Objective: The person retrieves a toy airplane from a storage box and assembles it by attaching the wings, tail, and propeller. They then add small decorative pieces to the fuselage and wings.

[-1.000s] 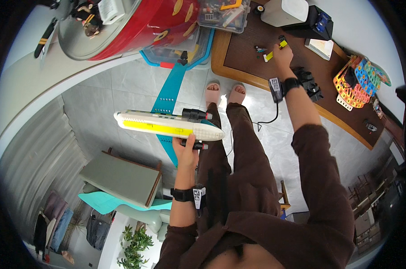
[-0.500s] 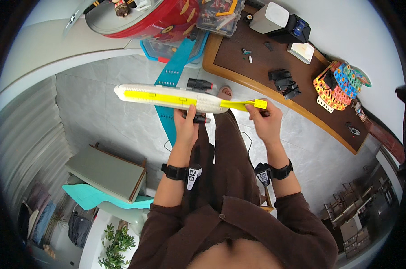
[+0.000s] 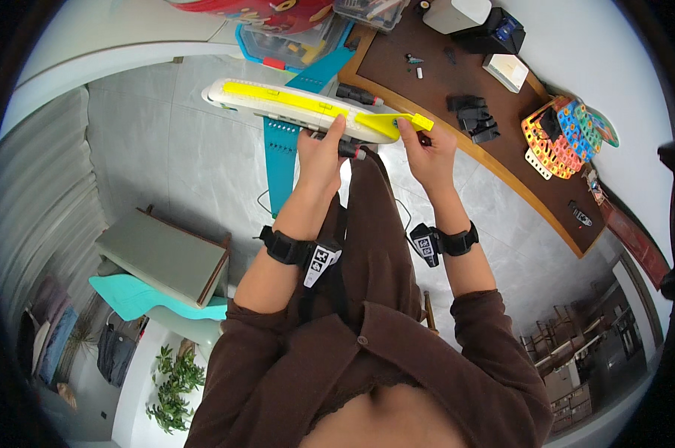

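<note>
A toy airplane with a white body and yellow top stripe is held up in front of me, its nose to the left. Teal wings stick out on both sides, with black engines beside the body. My left hand is closed around the near side of the body, thumb on top; its other fingers are hidden underneath. At the tail end, my right hand pinches a yellow tail fin between thumb and fingers. The fin stands over the rear of the body; its joint there cannot be made out.
A brown desk at the right carries black parts, a colourful perforated toy and a white box. Beyond the plane are a clear bin and a red drum. A grey-topped cabinet stands at lower left.
The airplane and both hands have moved farther away in the view. The body now slants, nose higher and tail lower, with more of its near side showing. Both grips stay closed.
</note>
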`<act>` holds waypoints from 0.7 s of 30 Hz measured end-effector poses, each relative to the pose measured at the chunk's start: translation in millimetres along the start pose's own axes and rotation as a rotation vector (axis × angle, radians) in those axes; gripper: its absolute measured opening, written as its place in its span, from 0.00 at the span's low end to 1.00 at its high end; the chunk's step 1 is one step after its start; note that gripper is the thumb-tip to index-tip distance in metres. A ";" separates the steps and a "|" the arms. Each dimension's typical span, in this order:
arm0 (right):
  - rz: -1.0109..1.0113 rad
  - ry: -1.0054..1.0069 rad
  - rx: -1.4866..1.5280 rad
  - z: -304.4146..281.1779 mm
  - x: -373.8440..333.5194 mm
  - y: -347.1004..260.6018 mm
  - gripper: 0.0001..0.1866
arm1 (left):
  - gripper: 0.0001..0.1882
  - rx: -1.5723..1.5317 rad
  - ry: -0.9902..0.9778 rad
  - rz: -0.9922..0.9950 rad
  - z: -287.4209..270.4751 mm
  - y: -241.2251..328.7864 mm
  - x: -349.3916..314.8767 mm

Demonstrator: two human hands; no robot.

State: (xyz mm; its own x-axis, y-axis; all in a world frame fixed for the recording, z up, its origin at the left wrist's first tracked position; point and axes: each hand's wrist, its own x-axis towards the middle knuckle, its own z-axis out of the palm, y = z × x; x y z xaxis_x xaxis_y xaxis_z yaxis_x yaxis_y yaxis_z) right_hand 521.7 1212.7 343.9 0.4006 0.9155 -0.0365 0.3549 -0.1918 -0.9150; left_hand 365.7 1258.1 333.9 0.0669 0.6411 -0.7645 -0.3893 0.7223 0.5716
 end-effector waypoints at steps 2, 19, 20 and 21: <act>-0.022 -0.010 0.030 -2.1 -0.8 0.8 0.09 | 0.16 0.006 0.024 -0.081 1.6 3.3 -2.1; -0.130 -0.248 -0.080 -3.0 -4.0 2.8 0.12 | 0.18 0.053 0.038 -0.177 -5.9 4.8 -8.7; -0.146 -0.238 -0.083 -2.1 -5.5 1.5 0.12 | 0.18 0.061 0.036 -0.177 -6.4 5.6 -9.4; -0.161 -0.229 -0.085 -1.2 -7.0 0.6 0.11 | 0.19 0.070 0.040 -0.176 -6.9 6.2 -10.0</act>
State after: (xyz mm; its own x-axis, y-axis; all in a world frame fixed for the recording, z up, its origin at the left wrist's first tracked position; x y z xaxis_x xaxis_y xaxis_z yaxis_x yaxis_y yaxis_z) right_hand 520.1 1205.8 344.1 0.1356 0.9907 0.0083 0.4718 -0.0572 -0.8798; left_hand 356.3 1254.3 343.0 0.0912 0.4932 -0.8651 -0.3094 0.8398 0.4461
